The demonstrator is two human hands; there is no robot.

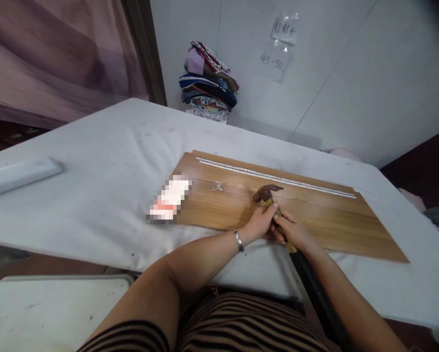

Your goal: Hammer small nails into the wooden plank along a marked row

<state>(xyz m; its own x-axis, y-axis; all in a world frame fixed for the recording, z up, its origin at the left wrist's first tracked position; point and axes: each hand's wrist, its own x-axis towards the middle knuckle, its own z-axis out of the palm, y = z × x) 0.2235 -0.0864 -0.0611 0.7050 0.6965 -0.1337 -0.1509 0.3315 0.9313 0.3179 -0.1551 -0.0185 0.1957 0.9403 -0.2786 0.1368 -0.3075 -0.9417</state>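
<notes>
A claw hammer (266,193) with a rusty brown head and a yellow and black handle is held over the wooden board (336,220). My left hand (259,223) is closed around the upper handle, just below the head. Right beside it, my right hand (293,228) grips the same handle a little lower, and the fingers of both hands nearly touch. The black end of the handle runs back under my right forearm. To the left of the hammer, a small pile of nails (217,186) lies on the board. Two white marked strips (278,176) run along the board's far edge.
A pixelated, phone-shaped item (171,198) lies at the board's left end. The white-covered table (105,171) holds a long white object (21,176) at far left. Folded cloths (210,80) are stacked by the wall. A white stool (57,308) stands at lower left.
</notes>
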